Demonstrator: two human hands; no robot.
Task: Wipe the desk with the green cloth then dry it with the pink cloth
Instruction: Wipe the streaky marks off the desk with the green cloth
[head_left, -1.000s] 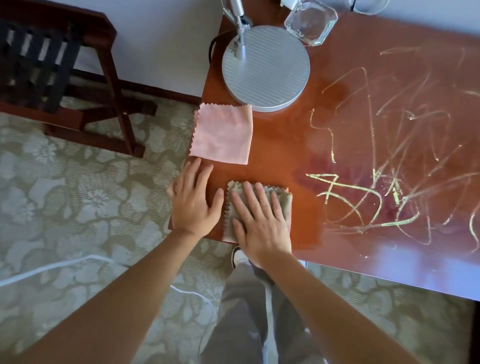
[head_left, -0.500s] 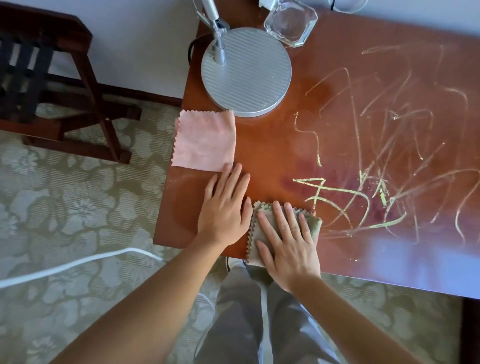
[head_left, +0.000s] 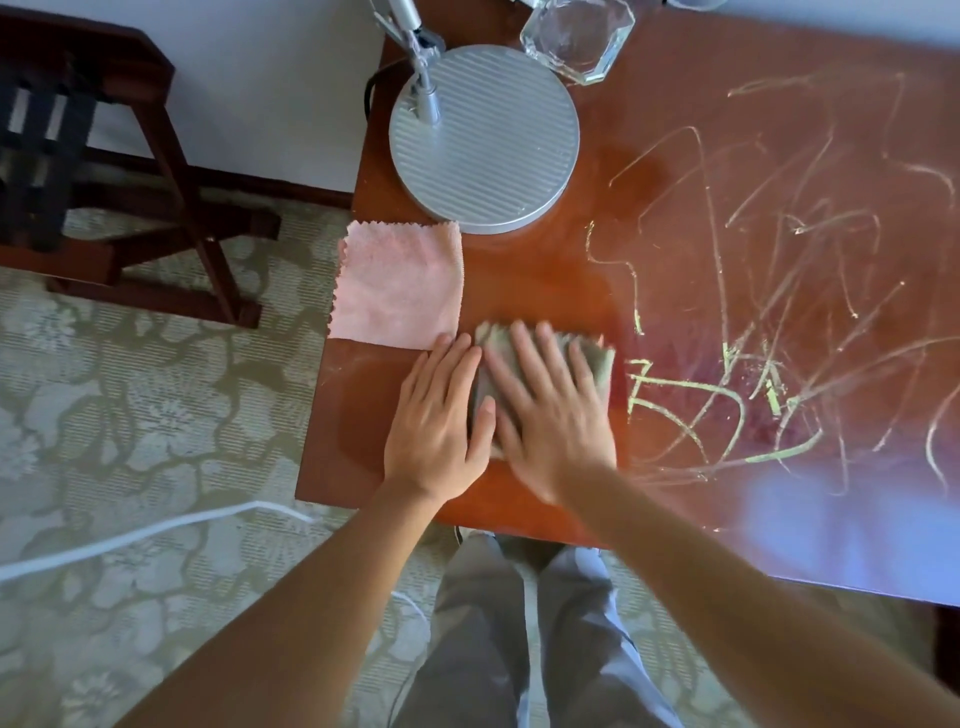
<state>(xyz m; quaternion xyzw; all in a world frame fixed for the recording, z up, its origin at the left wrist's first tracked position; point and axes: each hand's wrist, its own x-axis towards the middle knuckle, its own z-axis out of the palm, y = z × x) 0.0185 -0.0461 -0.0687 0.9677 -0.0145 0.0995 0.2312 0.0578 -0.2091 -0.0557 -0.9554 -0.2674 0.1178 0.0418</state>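
Note:
My right hand (head_left: 548, 410) presses flat, fingers spread, on the green cloth (head_left: 597, 358), which lies on the reddish-brown desk (head_left: 519, 291) and is mostly hidden beneath the hand. Beside it, my left hand (head_left: 439, 415) rests flat on the desk, fingertips touching the near edge of the pink cloth (head_left: 397, 286). The pink cloth lies folded flat at the desk's left edge. Yellow-green scribble marks (head_left: 727, 395) cover the desk to the right of the green cloth.
A round silver lamp base (head_left: 483, 140) stands just behind the cloths, with a clear glass dish (head_left: 576, 36) at the back. A dark wooden stool (head_left: 119, 171) stands on the patterned carpet to the left. A white cable (head_left: 130, 535) crosses the floor.
My right hand has slid the green cloth away from the desk's front edge, farther onto the desk. My left hand has moved with it and now touches the pink cloth.

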